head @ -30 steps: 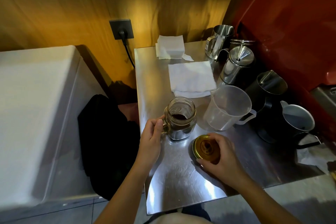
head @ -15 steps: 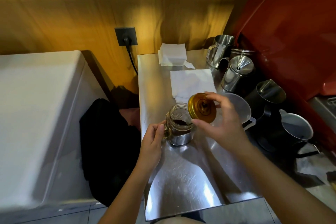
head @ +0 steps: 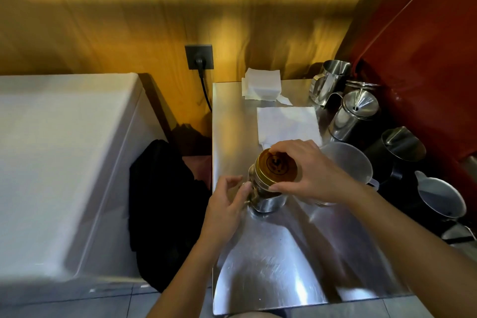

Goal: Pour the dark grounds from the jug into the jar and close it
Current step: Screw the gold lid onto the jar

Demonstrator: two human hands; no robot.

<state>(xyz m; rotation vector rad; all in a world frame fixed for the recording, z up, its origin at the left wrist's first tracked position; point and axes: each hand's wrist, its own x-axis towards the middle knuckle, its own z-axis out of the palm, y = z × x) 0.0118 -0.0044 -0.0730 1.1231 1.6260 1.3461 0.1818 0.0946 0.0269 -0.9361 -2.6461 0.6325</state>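
Observation:
A glass jar with dark grounds in it stands on the steel table. A gold lid sits on the jar's mouth. My right hand grips the lid's rim from the right with thumb and fingers. My left hand holds the jar's handle on its left side. The clear plastic jug stands just right of the jar, partly behind my right hand, and looks empty.
White paper napkins lie behind the jar, with a folded stack farther back. Steel and black pitchers crowd the table's right side by a red wall. A white appliance and a black bag sit to the left.
My right hand lifted the gold lid off the table, carried it over the jar and set it on the jar's mouth. My left hand stayed on the jar's handle.

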